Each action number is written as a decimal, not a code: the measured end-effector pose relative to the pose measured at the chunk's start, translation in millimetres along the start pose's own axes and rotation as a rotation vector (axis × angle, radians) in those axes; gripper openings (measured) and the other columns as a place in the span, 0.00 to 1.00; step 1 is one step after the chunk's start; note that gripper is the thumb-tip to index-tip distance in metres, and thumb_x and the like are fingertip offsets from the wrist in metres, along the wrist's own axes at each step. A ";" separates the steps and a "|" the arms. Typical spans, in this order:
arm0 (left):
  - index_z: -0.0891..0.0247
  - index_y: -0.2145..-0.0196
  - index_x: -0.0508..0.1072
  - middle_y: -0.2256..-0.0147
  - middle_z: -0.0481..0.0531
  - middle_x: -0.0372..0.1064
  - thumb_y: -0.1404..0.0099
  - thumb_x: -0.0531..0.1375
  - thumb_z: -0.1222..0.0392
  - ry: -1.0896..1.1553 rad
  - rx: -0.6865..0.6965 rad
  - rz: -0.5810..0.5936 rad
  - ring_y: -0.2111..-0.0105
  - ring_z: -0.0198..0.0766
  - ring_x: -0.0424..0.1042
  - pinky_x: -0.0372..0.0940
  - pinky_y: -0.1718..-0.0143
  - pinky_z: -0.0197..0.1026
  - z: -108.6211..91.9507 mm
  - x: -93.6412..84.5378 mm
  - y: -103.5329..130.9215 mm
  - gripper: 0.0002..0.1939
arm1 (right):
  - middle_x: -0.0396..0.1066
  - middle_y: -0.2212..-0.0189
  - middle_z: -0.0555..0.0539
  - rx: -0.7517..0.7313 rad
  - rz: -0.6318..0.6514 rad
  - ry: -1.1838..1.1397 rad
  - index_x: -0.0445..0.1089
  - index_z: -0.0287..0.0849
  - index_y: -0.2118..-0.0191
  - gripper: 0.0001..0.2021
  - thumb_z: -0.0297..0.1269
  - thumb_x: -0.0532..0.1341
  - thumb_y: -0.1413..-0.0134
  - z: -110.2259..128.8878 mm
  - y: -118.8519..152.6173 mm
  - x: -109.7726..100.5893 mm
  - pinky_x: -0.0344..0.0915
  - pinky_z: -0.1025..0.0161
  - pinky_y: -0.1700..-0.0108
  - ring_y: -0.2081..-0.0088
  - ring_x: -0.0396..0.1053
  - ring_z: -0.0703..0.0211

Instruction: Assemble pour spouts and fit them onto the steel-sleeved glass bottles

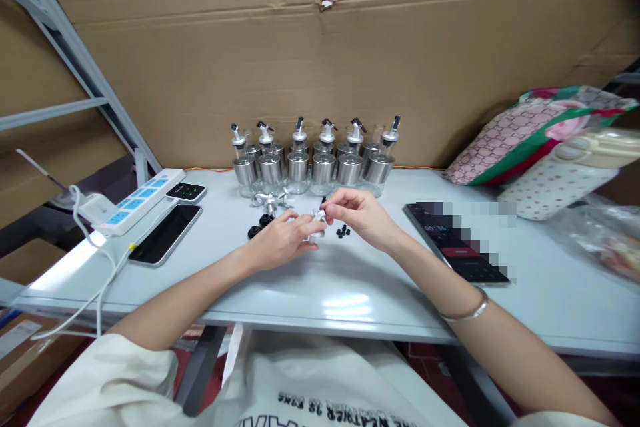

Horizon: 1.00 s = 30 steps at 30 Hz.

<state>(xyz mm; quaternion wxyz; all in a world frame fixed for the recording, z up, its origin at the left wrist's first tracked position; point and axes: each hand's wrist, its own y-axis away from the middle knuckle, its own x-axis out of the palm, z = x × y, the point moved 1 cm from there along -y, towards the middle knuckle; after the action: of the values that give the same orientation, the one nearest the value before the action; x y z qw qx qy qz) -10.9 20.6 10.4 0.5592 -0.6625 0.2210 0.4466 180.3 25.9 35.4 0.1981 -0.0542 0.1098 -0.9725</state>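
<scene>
Here, above the middle of the pale table (300, 297), both hands are closed on one small silvery spout fitting (317, 238). The left hand (281, 239) grips it from the left between its fingers and thumb, while the right hand (367, 215) pinches its upper end with thumb and forefinger; a tiny black part (323, 200) sticks up there, too small to tell how it sits. Just right of the fitting, small black pieces (343, 232) lie in a loose cluster. Beyond the left hand, more silvery fittings (271, 202) lie in a heap, with black stoppers (255, 232) close on their near side. Farther off, steel-banded glass bottles (299, 165) stand upright in rows, the near ones topped with spouts, before a cardboard wall (320, 67). On the left are a white power strip (131, 209), a small black device (186, 192) and a dark-screened phone (166, 233). To the right lies a partly blurred-out device (440, 240), and farther right a patterned bag (505, 140) stands behind a dotted flask (543, 180).
</scene>
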 end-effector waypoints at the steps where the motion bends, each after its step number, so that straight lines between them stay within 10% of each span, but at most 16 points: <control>1: 0.61 0.46 0.54 0.58 0.54 0.70 0.31 0.52 0.62 -0.002 0.006 -0.012 0.62 0.38 0.68 0.62 0.59 0.43 0.3 0.0 0.3 0.17 | 0.71 0.79 0.52 0.018 0.001 -0.033 0.72 0.40 0.72 0.15 0.46 0.70 0.60 -0.5 0.1 0.5 0.65 0.62 0.64 0.74 0.68 0.65; 18: 0.63 0.48 0.59 0.60 0.55 0.70 0.30 0.51 0.58 -0.076 0.063 0.013 0.61 0.39 0.70 0.62 0.61 0.41 1.5 4.3 0.6 0.14 | 0.64 0.78 0.52 0.293 0.362 -0.377 0.74 0.38 0.62 0.12 0.38 0.66 0.52 -1.7 5.5 0.3 0.60 0.66 0.69 0.74 0.61 0.67; 30: 0.64 0.48 0.56 0.61 0.55 0.71 0.29 0.48 0.56 -0.053 0.063 0.006 0.68 0.36 0.69 0.62 0.62 0.40 1.2 1.1 0.6 0.15 | 0.63 0.77 0.53 0.252 0.276 -0.355 0.70 0.39 0.63 0.13 0.43 0.65 0.50 -9.9 5.1 8.2 0.57 0.66 0.74 0.78 0.59 0.68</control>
<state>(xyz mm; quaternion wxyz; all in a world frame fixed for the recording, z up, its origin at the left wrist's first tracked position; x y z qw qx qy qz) -11.2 21.7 9.2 0.5841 -0.6319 0.2220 0.4585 173.2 19.9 25.0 0.3503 -0.1833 -0.0424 -0.9175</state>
